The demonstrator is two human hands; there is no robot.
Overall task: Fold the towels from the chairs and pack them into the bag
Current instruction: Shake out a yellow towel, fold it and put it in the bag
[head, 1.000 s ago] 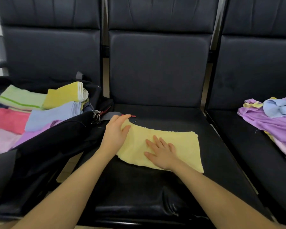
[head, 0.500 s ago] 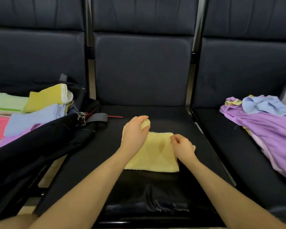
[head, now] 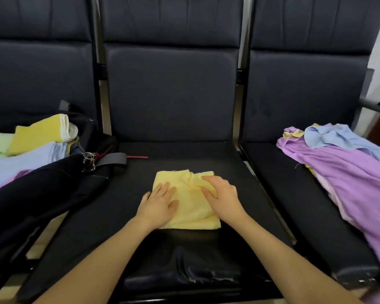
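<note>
We press the folded yellow towel (head: 190, 200) flat on the middle chair seat (head: 140, 183) with left hand (head: 159, 204) and right hand (head: 221, 194) both released, the bag (head: 42, 189) lying nearer our left.

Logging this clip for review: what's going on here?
A person is folding a pale yellow towel on the middle chair seat, left hand and right hand pressing it flat. Folded towels sit in the black bag on the left; an unfolded pile waits on the right.
</note>
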